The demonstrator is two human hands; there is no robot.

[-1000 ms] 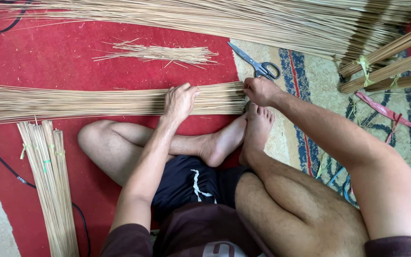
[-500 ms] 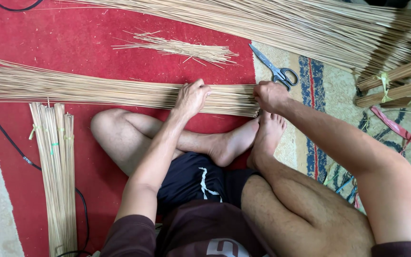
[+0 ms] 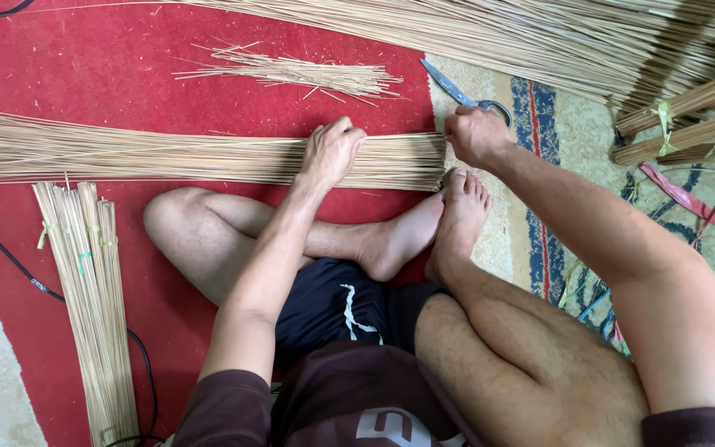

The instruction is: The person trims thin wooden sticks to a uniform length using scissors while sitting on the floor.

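Long flat bundle of thin pale-tan sticks (image 3: 167,155): lies across the red mat (image 3: 84,66), just beyond the seated person's crossed legs, its cut ends level near the right foot. Left hand (image 3: 333,153): rests palm-down on the bundle near its right end, fingers curled over the far edge, pressing the sticks flat. Right hand (image 3: 475,135): fingers closed in a loose fist against the bundle's cut ends; whether it grips any sticks cannot be told. Change noted: over the last second both hands have kept their hold and the bundle has not shifted on the mat; only the view has moved, so the ends are being held even, not released. Grey-handled steel scissors (image 3: 465,95): lie just beyond the right hand, untouched. Small loose sheaf of short sticks (image 3: 299,73): farther up the mat. Tied upright bundle of sticks with green bands (image 3: 84,290): beside the left knee. Large heap of long sticks (image 3: 539,37): along the top edge.
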